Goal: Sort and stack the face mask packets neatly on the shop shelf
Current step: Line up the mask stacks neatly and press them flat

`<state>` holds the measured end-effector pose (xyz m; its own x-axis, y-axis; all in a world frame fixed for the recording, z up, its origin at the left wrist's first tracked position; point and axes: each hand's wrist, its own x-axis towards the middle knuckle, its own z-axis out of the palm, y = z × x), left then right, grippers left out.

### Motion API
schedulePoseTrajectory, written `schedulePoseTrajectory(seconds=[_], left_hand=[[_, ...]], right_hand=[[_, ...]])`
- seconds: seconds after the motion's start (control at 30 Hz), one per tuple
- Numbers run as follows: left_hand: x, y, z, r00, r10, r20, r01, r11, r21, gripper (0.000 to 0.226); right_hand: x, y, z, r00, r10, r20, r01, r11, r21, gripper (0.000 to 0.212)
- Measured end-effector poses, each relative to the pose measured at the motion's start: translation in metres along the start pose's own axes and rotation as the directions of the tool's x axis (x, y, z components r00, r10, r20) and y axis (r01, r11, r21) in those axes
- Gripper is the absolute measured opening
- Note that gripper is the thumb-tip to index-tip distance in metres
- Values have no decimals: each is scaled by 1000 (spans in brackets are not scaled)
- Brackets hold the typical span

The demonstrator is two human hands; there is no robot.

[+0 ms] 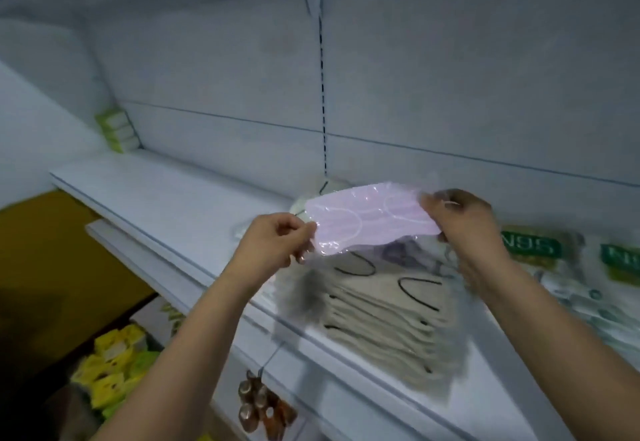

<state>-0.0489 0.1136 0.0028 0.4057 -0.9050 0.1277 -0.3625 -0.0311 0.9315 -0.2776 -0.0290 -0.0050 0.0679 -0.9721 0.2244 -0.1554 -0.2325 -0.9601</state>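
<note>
Two hands pinching pink mask packet [372, 218], grey stack [381, 316] beneath blurred

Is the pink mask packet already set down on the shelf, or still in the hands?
Still in the hands: the pink mask packet is pinched at its ends by the left hand and right hand, above the beige stack.

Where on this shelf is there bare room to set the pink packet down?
The white shelf board lies bare from the green boxes at its far left end up to the stack of beige mask packets. Rightward it is crowded: the green-labelled N95 packets adjoin the stack. Both hands, left hand and right hand, hold the clear-wrapped pink mask packet above it.
</note>
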Motion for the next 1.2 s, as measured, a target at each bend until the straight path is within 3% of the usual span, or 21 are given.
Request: schedulePoseTrajectory(seconds=[0.1,0.17,0.23,0.27,0.33,0.37,0.4,0.47,0.53,0.6,0.7,0.8,0.9,0.97,1.03,1.1,1.2], left_hand=[[48,0,-6,976,-93,195,48,973,224,34],[79,-7,-14,995,-54,87,2,861,508,41],[106,-15,-17,984,150,-100,-26,666,745,38],[118,-19,-14,965,247,-90,-90,630,771,32],[139,-26,0,925,340,169,-356,627,693,22],[149,-32,8,878,328,350,-480,599,641,32],[159,-42,18,818,290,497,-566,559,606,42],[173,-54,36,749,182,637,-629,499,596,47],[176,-57,45,718,84,691,-625,514,587,42],[180,-59,50,684,-5,729,-590,583,558,45],[193,-60,44,654,-12,756,-586,623,517,49],[196,-50,25,687,149,711,-586,693,420,50],[190,-38,-17,791,290,539,-496,819,287,39],[183,-42,-50,889,204,410,-338,896,288,34],[172,-52,-78,955,27,296,-114,954,279,43],[163,-70,-96,948,-215,236,138,942,308,67],[156,-104,-103,809,-485,332,369,859,354,105]], right_hand=[[73,-11,26,1000,11,7,-10,996,-93,12],[116,-16,40,993,-67,102,95,948,-304,13],[148,-17,53,982,-127,142,181,854,-488,15],[159,-17,62,975,-153,160,216,812,-542,17],[174,-8,85,959,-168,229,276,742,-611,19],[178,-1,97,947,-157,281,307,709,-635,18],[178,7,106,934,-125,333,326,678,-659,18],[170,22,119,908,-39,417,347,628,-697,28],[160,29,124,887,-42,460,410,530,-742,47],[151,30,120,900,-122,417,428,419,-801,56],[136,26,104,933,-125,338,353,506,-787,53],[105,18,87,949,-29,313,267,601,-753,49],[71,1,85,959,28,280,188,679,-710,39],[46,-15,100,961,-9,276,200,711,-674,34],[18,-28,123,950,-34,309,229,747,-624,38],[-17,-34,148,912,-33,409,308,712,-631,52],[-55,-22,181,839,-105,534,529,391,-753,81]])
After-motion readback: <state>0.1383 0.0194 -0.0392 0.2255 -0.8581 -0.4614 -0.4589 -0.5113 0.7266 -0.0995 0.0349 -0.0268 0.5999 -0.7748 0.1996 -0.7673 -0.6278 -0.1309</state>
